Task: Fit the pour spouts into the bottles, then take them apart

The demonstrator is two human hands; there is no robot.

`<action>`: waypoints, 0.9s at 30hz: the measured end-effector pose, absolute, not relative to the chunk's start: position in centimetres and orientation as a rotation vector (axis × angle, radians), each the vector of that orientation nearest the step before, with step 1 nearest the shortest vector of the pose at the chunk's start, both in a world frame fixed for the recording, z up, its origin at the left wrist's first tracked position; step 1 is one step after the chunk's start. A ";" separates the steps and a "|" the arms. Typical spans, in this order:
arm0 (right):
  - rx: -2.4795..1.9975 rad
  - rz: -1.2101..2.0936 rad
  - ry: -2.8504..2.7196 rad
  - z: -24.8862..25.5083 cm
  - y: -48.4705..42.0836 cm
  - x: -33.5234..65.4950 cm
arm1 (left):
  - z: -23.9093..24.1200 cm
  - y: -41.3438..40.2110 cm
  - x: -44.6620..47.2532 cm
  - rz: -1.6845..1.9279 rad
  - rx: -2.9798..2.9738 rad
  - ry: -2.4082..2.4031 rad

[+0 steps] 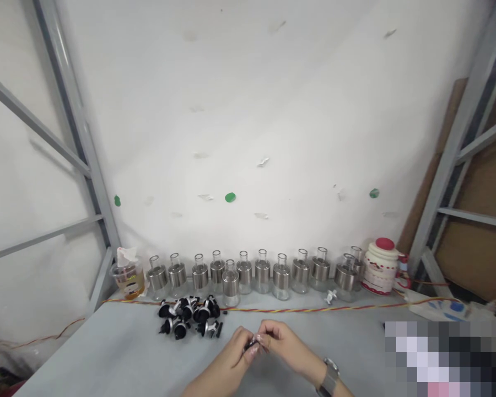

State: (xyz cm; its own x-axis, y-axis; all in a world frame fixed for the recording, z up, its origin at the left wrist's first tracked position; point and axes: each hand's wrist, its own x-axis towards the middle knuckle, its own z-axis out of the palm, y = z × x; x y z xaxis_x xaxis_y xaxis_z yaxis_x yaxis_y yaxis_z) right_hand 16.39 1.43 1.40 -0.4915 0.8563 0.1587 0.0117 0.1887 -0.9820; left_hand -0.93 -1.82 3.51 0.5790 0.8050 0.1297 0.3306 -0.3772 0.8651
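Note:
My left hand point(235, 353) and my right hand point(279, 339) meet low in the middle of the view, above the grey table point(107, 353). Both pinch a small dark part point(253, 346) between their fingertips; it is too small to name. My right wrist wears a metal watch point(329, 375). A pile of black pourer caps point(190, 317) lies on the table just left of and beyond my hands. Behind it, along the wall, stands a row of several glass bottles with steel sleeves point(243, 273), all uncapped.
A plastic cup of amber liquid point(128, 278) stands at the row's left end. A white and red jar point(382, 264) stands at its right end. A red and yellow twisted cable point(297, 310) runs along the table. Grey rack posts flank both sides.

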 end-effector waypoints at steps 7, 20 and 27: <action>-0.972 1.002 -1.900 2.2 0.3 16.3 | 2.3 -0.9 -1.1 0.753 2.029 0.923; -0.971 0.341 -2.266 2.4 -0.2 16.5 | 0.8 -0.5 -1.0 0.787 1.932 0.974; -0.949 0.295 -2.266 2.2 -0.1 16.6 | 0.9 -0.7 -0.9 0.749 1.933 0.983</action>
